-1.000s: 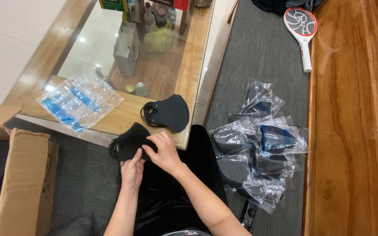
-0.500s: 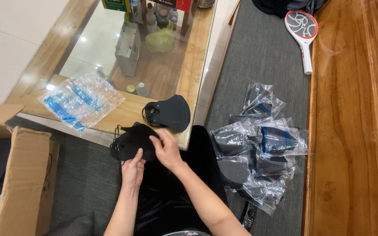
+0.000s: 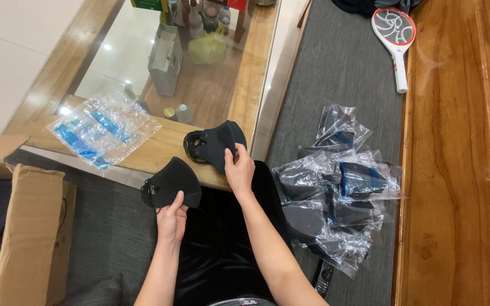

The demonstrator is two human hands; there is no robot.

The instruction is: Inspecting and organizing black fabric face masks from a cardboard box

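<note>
The left hand (image 3: 171,220) pinches the lower edge of a black mask (image 3: 172,181) between thumb and curled fingers, held just off the table edge (image 3: 160,152), while the right hand (image 3: 239,169) closes its fingertips on a second black mask (image 3: 215,145) lying on the wood. That loose pinch could let the held mask slip to the carpet (image 3: 336,79), or its ear loops could snag. The bagged masks (image 3: 336,198) lie to the right, the empty plastic bags (image 3: 102,128) to the left.

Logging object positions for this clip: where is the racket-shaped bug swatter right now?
In the head view the swatter lies at the top right on the grey carpet, its handle against the wooden bench edge, above the bagged masks.
</note>
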